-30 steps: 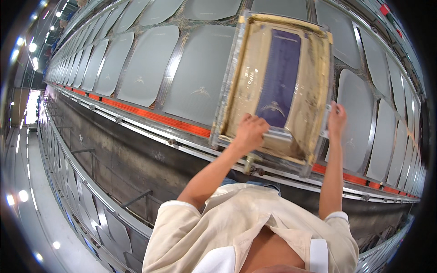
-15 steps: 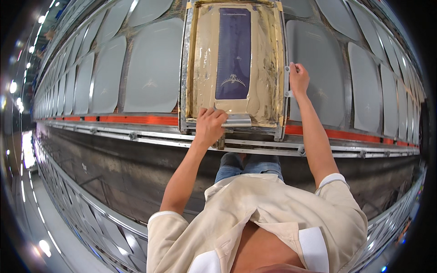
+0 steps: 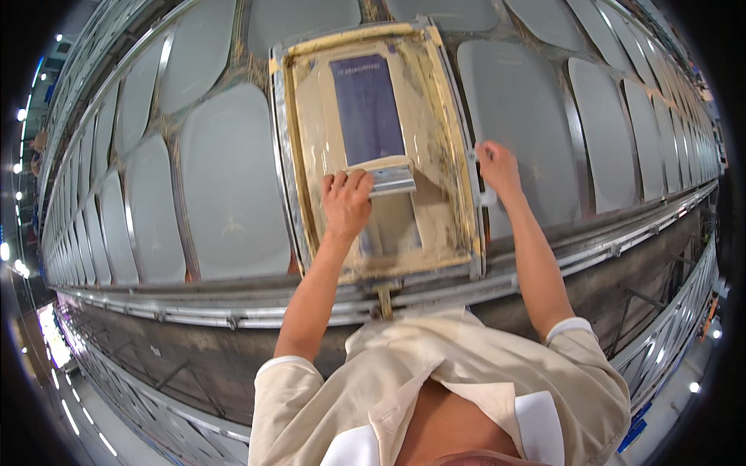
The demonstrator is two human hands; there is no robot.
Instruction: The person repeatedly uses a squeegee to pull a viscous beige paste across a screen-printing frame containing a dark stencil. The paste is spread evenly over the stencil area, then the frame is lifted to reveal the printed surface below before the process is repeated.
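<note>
In front of me lies a screen printing frame (image 3: 284, 155) with a taped rim, tilted slightly in view. Its mesh holds beige ink (image 3: 416, 81) around a long purple panel (image 3: 365, 101). My left hand (image 3: 346, 206) is wrapped round the left end of a metal squeegee (image 3: 395, 179), which rests across the lower part of the panel. Beige ink is piled along the squeegee's far side; nearer to me the strip looks thinly coated. My right hand (image 3: 500, 169) is closed at the frame's right side, its fingertips on a small metal bracket (image 3: 487, 199).
Grey rounded fabric pieces (image 3: 233, 186) lie in rows on a long table left and right of the frame. A metal rail (image 3: 210, 314) runs along the table's near edge, close to my body. A small metal catch (image 3: 385, 301) sits below the frame.
My left hand has pushed the squeegee from the near edge up over the purple panel, covering its lower part. My right hand stays at the frame's side. The whole view has turned and shifted.
</note>
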